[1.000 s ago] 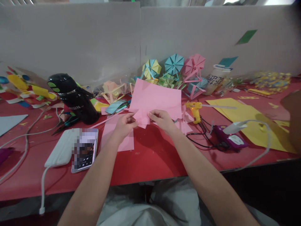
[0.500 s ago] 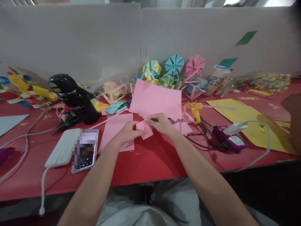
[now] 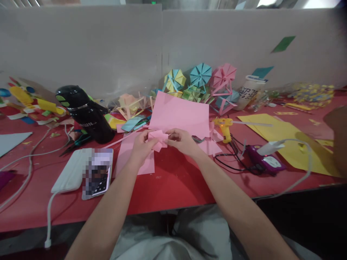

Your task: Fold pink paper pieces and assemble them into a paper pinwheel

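A small folded pink paper piece point(image 3: 158, 140) is held up between both hands over the red table. My left hand point(image 3: 141, 147) grips its left side, with the thumb across the front. The fingers of my right hand point(image 3: 182, 141) are closed on its right edge. Below my left hand a flat pink sheet point(image 3: 146, 164) lies on the table, partly covered by the hand. Just behind the hands a larger pink sheet point(image 3: 180, 115) leans on the paper pieces.
A black bottle point(image 3: 86, 115), white power bank point(image 3: 72, 170) and phone point(image 3: 101, 175) are on the left. Rightward are a yellow glue gun point(image 3: 225, 127), purple socket block point(image 3: 264, 160), cables and yellow sheets point(image 3: 295, 144). Paper umbrellas point(image 3: 201, 75) stand behind.
The folded pink piece has turned and moved slightly left and up, now showing several flaps. Both hands have shifted a little with it, and my right fingers have changed their hold.
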Available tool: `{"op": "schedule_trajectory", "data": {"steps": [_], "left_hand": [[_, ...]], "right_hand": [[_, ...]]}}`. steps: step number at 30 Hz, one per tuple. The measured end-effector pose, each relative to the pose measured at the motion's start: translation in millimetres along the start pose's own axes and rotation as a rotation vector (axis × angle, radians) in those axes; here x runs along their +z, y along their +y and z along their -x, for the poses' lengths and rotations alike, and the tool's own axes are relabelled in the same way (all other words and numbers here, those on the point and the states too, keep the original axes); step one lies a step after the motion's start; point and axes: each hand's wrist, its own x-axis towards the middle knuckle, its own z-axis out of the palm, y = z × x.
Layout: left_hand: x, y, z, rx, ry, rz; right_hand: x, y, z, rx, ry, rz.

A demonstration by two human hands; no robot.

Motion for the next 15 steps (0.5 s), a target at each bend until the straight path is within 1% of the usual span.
{"op": "schedule_trajectory", "data": {"steps": [2,5,8,11,15], "left_hand": [[0.4,0.9,0.5,-0.024,-0.010,-0.030],[1.8,2.2,1.7,-0.044,-0.065,-0.083],[3.2,1.6,2.4,-0.006,-0.091,-0.166],[3.4,-0.6,2.1,0.043,-0.086,-0.229],[2.9,-2.2,1.7,0.040,-0.040,-0.245]], "right_hand": [[0.4,1.6,-0.5,-0.031,0.028,-0.003],[0.8,0.3,0.3,-0.083,0.053,0.034],[1.1,-1.9,1.9,-0.154,0.059,0.149],[2.2,-0.5,2.3,-0.251,0.052,0.277],[4.0,4.6,1.2,-0.364,0.038,0.383]]}}
